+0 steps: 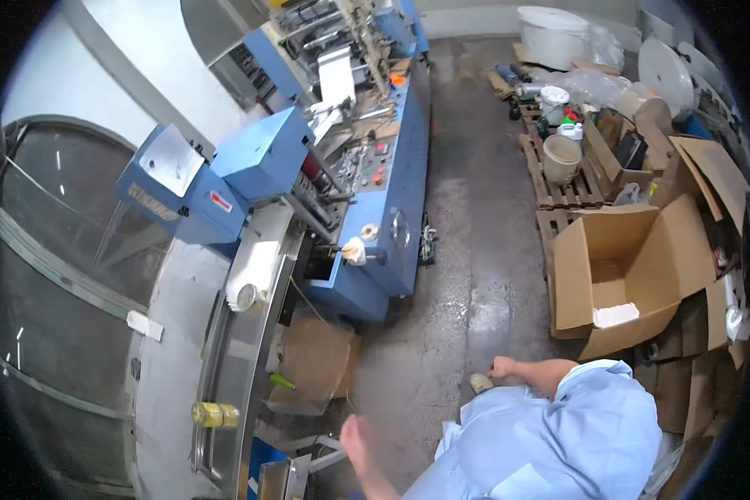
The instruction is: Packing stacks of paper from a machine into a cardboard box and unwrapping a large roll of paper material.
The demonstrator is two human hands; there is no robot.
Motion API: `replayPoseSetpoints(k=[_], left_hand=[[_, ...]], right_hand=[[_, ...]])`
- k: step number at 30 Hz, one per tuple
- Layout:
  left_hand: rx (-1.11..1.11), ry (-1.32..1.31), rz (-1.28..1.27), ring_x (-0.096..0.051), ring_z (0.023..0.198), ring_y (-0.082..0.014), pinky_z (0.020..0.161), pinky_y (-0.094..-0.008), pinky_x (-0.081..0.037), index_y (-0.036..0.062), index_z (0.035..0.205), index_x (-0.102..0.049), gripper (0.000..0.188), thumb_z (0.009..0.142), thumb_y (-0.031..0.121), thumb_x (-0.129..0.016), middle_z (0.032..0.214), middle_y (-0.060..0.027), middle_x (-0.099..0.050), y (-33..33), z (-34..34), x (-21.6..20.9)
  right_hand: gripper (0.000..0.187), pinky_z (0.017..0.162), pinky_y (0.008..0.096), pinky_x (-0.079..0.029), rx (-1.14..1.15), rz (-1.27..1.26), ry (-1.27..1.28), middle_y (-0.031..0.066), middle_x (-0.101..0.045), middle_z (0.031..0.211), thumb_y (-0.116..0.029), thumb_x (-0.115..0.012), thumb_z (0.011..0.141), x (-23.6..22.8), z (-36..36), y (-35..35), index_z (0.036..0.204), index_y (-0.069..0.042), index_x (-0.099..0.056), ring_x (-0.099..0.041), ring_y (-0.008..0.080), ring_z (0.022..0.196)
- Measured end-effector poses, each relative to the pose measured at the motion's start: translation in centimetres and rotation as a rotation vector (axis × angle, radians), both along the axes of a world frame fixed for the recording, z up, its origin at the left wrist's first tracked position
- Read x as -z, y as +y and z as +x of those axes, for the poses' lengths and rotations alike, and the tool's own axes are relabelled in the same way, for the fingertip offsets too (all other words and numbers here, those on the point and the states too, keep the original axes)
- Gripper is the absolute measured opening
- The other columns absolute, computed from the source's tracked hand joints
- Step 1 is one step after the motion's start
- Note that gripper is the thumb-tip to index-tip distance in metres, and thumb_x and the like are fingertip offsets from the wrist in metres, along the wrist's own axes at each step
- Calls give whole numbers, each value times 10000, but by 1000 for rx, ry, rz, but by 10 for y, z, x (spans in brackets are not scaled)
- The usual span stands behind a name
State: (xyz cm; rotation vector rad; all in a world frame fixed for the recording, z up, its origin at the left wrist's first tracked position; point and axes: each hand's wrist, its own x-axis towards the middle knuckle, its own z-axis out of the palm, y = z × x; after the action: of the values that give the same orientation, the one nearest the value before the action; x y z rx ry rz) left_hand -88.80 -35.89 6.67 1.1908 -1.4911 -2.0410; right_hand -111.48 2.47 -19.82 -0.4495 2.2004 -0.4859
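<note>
My left hand (357,437) hangs beside the metal conveyor tray (265,354), apart from it. Motion smears its fingers, and nothing can be made out in them. At the right, my right hand (502,367) hangs low in front of my light blue coat, over the floor. Its fingers look curled closed, with no object showing in them. On the tray stand a clear jar with yellow contents (215,414) and a clear round container (248,297). White sheets (257,250) lie stacked at the tray's far end.
A long blue machine (400,192) with a button panel (373,167) runs away at the left. An open cardboard box (571,275) stands at the right, before wooden pallets (558,179) holding buckets. Large white rolls (550,37) are behind. A wet grey floor (462,242) lies between.
</note>
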Motion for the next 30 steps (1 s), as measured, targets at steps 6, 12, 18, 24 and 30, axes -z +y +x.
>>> replayPoseSetpoints(k=[6,12,18,24,30], left_hand=[[-176,71,-160,-659,822,-103,642,-219,-538,70,1093,-653,261,963,294,-616,960,-40,-688,-102,-83,-84],[-284,340,-206,-671,913,-175,761,-281,-543,25,1167,-594,376,976,349,-585,1040,-98,-678,-262,-159,-110],[-447,257,-43,-609,1082,-269,903,-377,-506,-48,1296,-488,603,940,424,-609,1211,-201,-591,-429,-207,-43],[-357,387,425,-372,1345,-443,1109,-507,-327,-104,1487,-76,1003,901,514,-606,1478,-360,-257,-498,-290,-11],[-214,306,555,-599,876,-207,762,-368,-503,-24,1172,-521,539,904,432,-627,1063,-114,-606,-526,-340,-10]], right_hand=[[420,744,417,-548,185,-81,24,175,-724,919,-375,-709,808,-38,-83,-79,1002,-3,-722,-700,320,786],[309,576,306,-510,325,-162,-112,81,-663,720,-227,-707,861,-43,-121,-119,1004,47,-694,-626,143,646],[240,540,340,-491,551,-136,-197,80,-673,733,-188,-711,872,-80,-95,-171,953,37,-704,-613,159,602],[269,591,316,-494,550,-169,-129,86,-690,792,-205,-698,881,-100,-93,-219,1025,22,-698,-619,137,670],[361,646,317,-519,506,-158,-186,103,-703,871,-240,-691,881,-116,-104,-264,1081,60,-665,-647,160,722]])
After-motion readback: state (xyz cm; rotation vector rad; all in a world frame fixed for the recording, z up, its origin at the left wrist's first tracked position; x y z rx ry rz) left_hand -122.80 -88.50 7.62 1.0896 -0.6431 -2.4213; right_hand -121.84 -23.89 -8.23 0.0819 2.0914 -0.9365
